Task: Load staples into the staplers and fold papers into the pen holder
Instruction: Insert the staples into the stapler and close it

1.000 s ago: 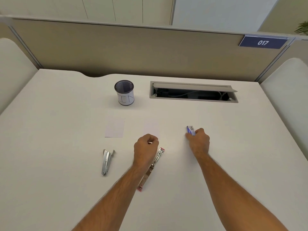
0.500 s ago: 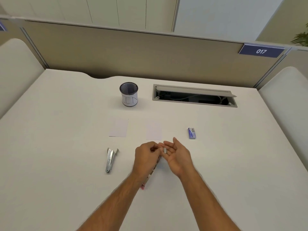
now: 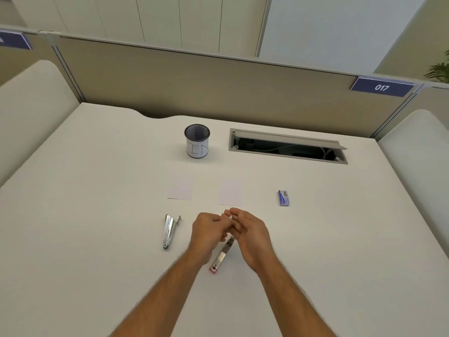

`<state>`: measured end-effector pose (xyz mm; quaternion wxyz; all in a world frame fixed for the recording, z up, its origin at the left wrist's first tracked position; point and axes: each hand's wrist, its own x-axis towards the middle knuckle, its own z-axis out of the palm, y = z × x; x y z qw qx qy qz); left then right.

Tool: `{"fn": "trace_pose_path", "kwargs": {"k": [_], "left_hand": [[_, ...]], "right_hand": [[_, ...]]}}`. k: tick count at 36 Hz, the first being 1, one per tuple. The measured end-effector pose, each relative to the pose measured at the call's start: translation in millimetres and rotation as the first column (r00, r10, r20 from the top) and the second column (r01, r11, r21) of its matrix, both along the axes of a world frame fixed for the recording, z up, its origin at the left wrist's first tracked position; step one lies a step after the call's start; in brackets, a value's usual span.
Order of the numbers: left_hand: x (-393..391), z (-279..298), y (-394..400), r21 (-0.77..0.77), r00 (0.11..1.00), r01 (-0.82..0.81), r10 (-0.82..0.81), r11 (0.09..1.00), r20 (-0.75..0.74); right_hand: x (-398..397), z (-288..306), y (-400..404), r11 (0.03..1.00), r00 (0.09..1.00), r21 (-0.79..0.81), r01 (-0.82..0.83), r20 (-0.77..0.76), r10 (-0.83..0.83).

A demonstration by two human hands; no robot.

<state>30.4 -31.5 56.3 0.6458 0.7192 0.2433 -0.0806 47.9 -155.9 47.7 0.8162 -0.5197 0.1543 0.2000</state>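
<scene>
Left hand (image 3: 208, 231) and right hand (image 3: 250, 235) together above the middle of the white desk (image 3: 97, 215), fingertips meeting over a small pale strip of staples (image 3: 230, 217). Left hand curled, thumb and forefinger pinching the strip. Right hand palm turned up and inward, fingers loosely bent around the same strip; whether gripping it or merely supporting it cannot be told. Directly beneath the hands, a pink stapler (image 3: 221, 256) lying open on the desk, metal magazine facing up, pink end toward the near edge, far end hidden under the fingers. To the left, well apart, a silver stapler (image 3: 169, 231) lying flat, its arms spread open at the far end. Beyond the hands, two small white paper sheets side by side: left paper (image 3: 181, 187), right paper (image 3: 230, 193), the latter just past the fingertips. Off to the right, a small blue staple box (image 3: 283, 198). Farther back, a black mesh pen holder (image 3: 197, 140) standing upright, wrapped in a white label with hand-drawn marks. To its right, an open cable tray (image 3: 286, 147) recessed in the desk, cords visible inside. Behind, a beige partition (image 3: 218, 88) bearing a blue sign (image 3: 382, 87) reading 017.
</scene>
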Motion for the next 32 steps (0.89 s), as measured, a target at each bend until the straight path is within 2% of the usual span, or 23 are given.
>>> {"fn": "trace_pose_path", "kwargs": {"k": [2, 5, 12, 23, 29, 32], "left_hand": [[0.4, 1.2, 6.0, -0.138, 1.000, 0.009, -0.012, 0.990, -0.027], [0.4, -0.5, 13.3, -0.231, 0.997, 0.048, -0.062, 0.972, -0.052], [-1.0, -3.3, 15.3, -0.188, 0.990, 0.134, -0.141, 0.973, -0.026], [-0.3, -9.8, 9.4, -0.154, 0.986, 0.164, -0.169, 0.974, -0.016], [-3.0, -8.3, 7.3, 0.040, 0.956, 0.293, -0.292, 0.955, -0.036], [-3.8, -5.6, 7.5, 0.080, 0.936, 0.351, -0.347, 0.933, -0.058]], "right_hand": [[-1.6, -1.9, -5.5, 0.986, 0.986, -0.145, -0.077, 0.135, 0.097], [-2.6, -2.7, -13.2, 0.929, 0.943, -0.338, -0.150, 0.235, 0.238], [1.2, -1.7, -25.2, 0.786, 0.865, -0.598, -0.156, 0.302, 0.402], [1.7, 0.5, -31.9, 0.662, 0.823, -0.743, -0.102, 0.310, 0.475], [6.5, 2.8, -39.5, 0.564, 0.751, -0.814, -0.138, 0.286, 0.595], [7.6, 5.9, -44.0, 0.526, 0.721, -0.827, -0.197, 0.241, 0.649]]}}
